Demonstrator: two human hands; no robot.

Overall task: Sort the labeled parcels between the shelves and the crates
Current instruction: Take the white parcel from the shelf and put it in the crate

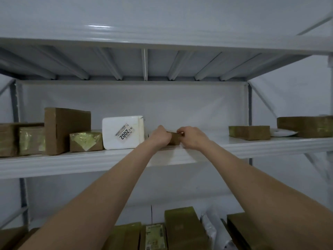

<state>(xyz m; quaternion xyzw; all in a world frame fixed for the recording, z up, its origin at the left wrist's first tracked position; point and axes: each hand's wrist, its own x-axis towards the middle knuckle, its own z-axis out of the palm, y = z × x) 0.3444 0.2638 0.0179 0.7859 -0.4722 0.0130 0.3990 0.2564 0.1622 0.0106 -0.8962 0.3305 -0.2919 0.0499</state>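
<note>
A small brown cardboard parcel point(174, 138) stands on the white shelf point(108, 159) near its middle. My left hand point(160, 136) grips its left side and my right hand point(191, 137) grips its right side and top edge. Both hands hide most of the parcel. Just to its left stands a white parcel point(122, 132) with a label reading 2002.
Left on the shelf are a tall brown box point(66, 129), a small taped box point(86, 142) and more taped boxes point(21, 139). Right are a flat brown box point(249, 132), a white bag point(282, 132) and a larger box point(306, 126). The lower shelf holds several boxes point(183, 230).
</note>
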